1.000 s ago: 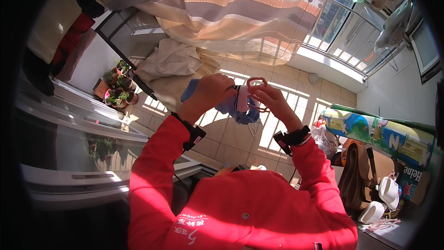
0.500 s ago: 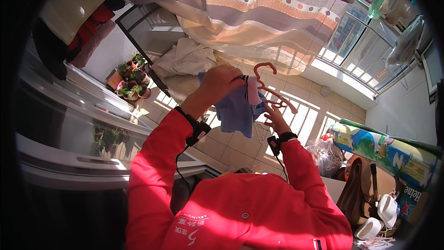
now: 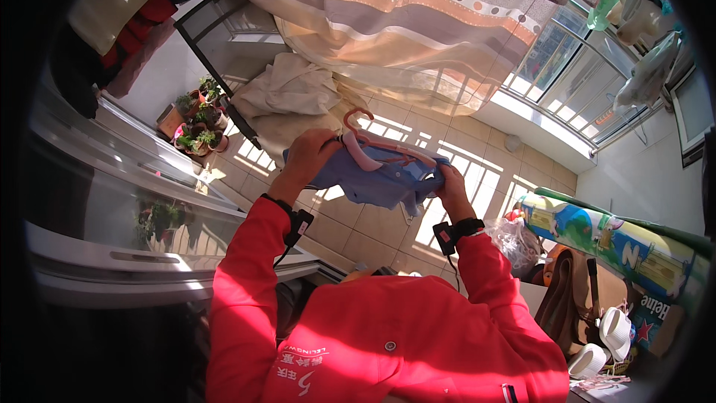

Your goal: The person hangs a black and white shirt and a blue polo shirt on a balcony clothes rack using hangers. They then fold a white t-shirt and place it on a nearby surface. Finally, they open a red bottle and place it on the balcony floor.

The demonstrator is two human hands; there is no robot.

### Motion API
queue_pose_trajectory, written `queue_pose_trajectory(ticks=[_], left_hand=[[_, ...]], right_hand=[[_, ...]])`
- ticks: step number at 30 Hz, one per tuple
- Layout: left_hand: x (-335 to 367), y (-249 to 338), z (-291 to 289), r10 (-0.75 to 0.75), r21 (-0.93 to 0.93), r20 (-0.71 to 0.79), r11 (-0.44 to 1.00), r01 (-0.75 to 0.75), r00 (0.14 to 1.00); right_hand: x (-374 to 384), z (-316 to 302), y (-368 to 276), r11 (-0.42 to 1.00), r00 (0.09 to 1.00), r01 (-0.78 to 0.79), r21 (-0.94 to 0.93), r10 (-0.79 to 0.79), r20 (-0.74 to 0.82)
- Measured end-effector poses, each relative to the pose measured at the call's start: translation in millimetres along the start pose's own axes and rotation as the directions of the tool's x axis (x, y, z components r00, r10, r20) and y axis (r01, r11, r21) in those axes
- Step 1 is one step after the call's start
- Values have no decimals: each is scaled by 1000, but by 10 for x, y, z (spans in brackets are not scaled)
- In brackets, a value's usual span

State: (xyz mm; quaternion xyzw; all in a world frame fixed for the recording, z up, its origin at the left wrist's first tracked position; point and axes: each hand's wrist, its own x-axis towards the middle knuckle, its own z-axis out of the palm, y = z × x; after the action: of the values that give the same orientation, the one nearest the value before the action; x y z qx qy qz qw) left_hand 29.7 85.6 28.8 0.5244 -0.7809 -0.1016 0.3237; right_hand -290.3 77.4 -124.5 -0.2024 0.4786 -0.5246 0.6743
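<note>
Both hands grip a blue shirt; the hanger seems partly inside.

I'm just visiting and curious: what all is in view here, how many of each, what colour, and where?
blue garment: one, blue with pale pink collar, between the hands
hanger: one, orange-pink, at the garment
curtain: one, striped peach, grey and white, top centre
cloth heap: one, cream, upper left
potted plants: several, green, left
rolled mat: one, multicoloured, right
brown bag: one, brown, lower right
shoes: two, white, lower right
tiled floor: one, beige, centre
Shadowed clutter: too unclear to count
jacket: one, red, bottom
wristbands: two, black, one per wrist
left hand: one, bare, by the collar
right hand: one, bare, garment's right edge
</note>
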Motion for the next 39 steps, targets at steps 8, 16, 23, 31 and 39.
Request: queue_pose_trajectory(ticks=[8, 16, 23, 31, 39], left_hand=[[-21, -96, 268, 61, 119, -50, 991, -54, 997], [150, 21, 555, -38, 61, -190, 997, 51, 981], [197, 24, 618, -112, -62, -193, 993, 102, 975], [200, -41, -36, 76, -119, -244, 987, -107, 967], [300, 74, -465, 219, -92, -177, 967, -237, 960]], right_hand=[[71, 167, -116, 585, 856, 363, -726, -517, 11], [-346, 1082, -213, 544, 749, 609, -577, -634, 193], [-902, 1448, -335, 273, 571, 815, -510, -524, 632], [-950, 791, -646, 218, 676, 678, -702, -559, 480], [-565, 671, -1229, -55, 600, 655, -753, -568, 564]])
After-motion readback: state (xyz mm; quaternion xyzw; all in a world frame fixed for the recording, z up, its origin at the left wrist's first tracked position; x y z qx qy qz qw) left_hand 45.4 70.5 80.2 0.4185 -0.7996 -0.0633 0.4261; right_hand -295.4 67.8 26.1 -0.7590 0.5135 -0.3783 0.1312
